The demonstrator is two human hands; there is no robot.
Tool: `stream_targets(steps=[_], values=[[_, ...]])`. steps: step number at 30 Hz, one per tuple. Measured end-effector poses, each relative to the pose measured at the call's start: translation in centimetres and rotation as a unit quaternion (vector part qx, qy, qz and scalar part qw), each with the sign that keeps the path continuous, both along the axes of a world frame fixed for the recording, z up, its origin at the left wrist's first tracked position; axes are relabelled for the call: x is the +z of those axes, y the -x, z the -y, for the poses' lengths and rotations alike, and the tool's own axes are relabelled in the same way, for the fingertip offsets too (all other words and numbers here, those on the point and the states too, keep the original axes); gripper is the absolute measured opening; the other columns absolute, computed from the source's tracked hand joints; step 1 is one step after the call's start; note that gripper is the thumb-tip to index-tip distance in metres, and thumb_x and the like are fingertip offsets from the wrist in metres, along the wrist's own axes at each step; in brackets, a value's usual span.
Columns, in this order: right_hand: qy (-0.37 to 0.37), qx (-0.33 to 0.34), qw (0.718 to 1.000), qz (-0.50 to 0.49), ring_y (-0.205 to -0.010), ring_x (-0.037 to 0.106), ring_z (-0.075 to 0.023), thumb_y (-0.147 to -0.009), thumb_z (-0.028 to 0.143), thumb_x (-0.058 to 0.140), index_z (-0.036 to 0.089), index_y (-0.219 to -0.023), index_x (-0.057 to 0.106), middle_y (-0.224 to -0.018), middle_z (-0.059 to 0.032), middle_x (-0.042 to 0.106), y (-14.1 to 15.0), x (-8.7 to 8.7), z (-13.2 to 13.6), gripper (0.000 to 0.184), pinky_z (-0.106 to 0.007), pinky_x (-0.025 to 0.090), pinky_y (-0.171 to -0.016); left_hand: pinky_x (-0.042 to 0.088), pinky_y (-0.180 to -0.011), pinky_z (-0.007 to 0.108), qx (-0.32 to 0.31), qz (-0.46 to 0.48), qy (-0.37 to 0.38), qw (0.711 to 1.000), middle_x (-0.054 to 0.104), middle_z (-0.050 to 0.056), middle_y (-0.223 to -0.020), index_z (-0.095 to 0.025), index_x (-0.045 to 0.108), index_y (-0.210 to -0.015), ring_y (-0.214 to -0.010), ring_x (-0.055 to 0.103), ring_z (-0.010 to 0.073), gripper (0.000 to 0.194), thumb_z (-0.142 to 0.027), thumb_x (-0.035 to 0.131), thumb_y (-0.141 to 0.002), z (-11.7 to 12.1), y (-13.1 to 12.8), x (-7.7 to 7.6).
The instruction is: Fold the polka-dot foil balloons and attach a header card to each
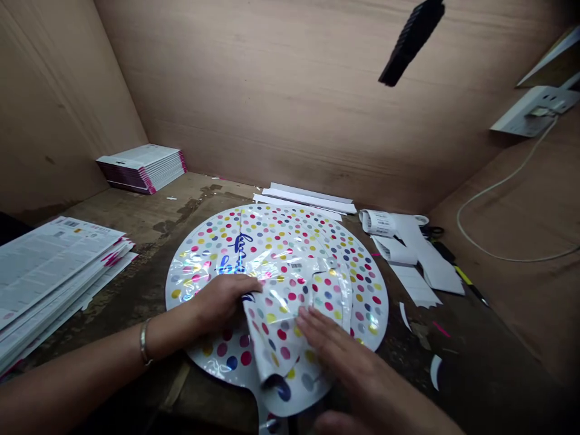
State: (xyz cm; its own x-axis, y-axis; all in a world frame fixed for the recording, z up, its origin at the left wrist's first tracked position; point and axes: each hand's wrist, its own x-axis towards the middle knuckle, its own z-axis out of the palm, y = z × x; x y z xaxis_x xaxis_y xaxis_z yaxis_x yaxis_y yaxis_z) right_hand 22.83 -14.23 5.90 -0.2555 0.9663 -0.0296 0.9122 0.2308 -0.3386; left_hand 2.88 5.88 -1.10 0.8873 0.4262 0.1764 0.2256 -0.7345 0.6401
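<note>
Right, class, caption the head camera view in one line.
Left hand and right hand press a folded polka-dot foil balloon on a worn workbench.

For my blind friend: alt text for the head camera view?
A left hand and right hand fold a round, silvery foil balloon dotted in many colours on a worn wooden bench. White printed card stacks lie left; white barcode labels lie right.

We can read no whole word: the blue script (238, 254) on the dotted foil balloon (365, 284) disappears into its folds. The barcode sticker (295, 264) there, the label roll (377, 223) at two o'clock and the card stack (49, 272) at nine o'clock print too small for us.
</note>
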Motion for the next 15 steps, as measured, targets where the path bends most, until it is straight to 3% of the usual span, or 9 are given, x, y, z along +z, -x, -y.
stream_targets(steps=[3, 8, 11, 15], values=[[0.009, -0.047, 0.999, 0.025, -0.137, 0.026, -0.0259, -0.077, 0.021, 0.058, 0.026, -0.145, 0.025, -0.150, -0.0037, 0.025, -2.9, -1.3, 0.0, 0.076, -0.044, 0.035, -0.107, 0.047, -0.091, 0.034, 0.007, 0.010, 0.069, 0.998, 0.066, 0.005, -0.112, -0.021, 0.066, -0.105, -0.101, 0.062, 0.0221, 0.026, -0.026, 0.055, -0.082, -0.3, 2.5, 0.0], [-0.041, -0.106, 0.992, 0.050, -0.132, 0.035, -0.0265, -0.084, 0.017, 0.048, 0.017, -0.133, 0.048, -0.140, -0.0097, 0.045, -4.6, -5.2, -2.3, 0.050, -0.047, 0.035, -0.107, 0.045, -0.095, 0.037, 0.025, -0.011, 0.108, 0.994, 0.066, 0.006, -0.113, -0.021, 0.068, -0.101, -0.106, 0.060, 0.0250, 0.026, -0.031, 0.060, -0.078, 0.0, 4.6, 0.2], [-0.063, -0.082, 0.994, 0.043, -0.133, 0.035, -0.0264, -0.085, 0.020, 0.050, 0.015, -0.135, 0.046, -0.141, -0.0101, 0.044, -4.7, -5.7, -3.3, 0.050, -0.046, 0.033, -0.108, 0.042, -0.099, 0.037, 0.003, -0.020, 0.103, 0.995, 0.066, 0.005, -0.112, -0.022, 0.067, -0.101, -0.108, 0.059, 0.0254, 0.025, -0.031, 0.060, -0.079, 0.2, 5.1, 0.4], [-0.025, -0.044, 0.999, 0.002, -0.129, 0.040, -0.0251, -0.082, 0.018, 0.054, 0.022, -0.133, 0.048, -0.137, -0.0062, 0.049, -5.2, -5.6, -4.3, 0.052, -0.045, 0.038, -0.105, 0.045, -0.095, 0.035, -0.049, -0.019, 0.066, 0.996, 0.067, 0.006, -0.109, -0.023, 0.066, -0.101, -0.107, 0.060, 0.0241, 0.022, -0.030, 0.059, -0.082, 0.0, 5.8, 0.5]])
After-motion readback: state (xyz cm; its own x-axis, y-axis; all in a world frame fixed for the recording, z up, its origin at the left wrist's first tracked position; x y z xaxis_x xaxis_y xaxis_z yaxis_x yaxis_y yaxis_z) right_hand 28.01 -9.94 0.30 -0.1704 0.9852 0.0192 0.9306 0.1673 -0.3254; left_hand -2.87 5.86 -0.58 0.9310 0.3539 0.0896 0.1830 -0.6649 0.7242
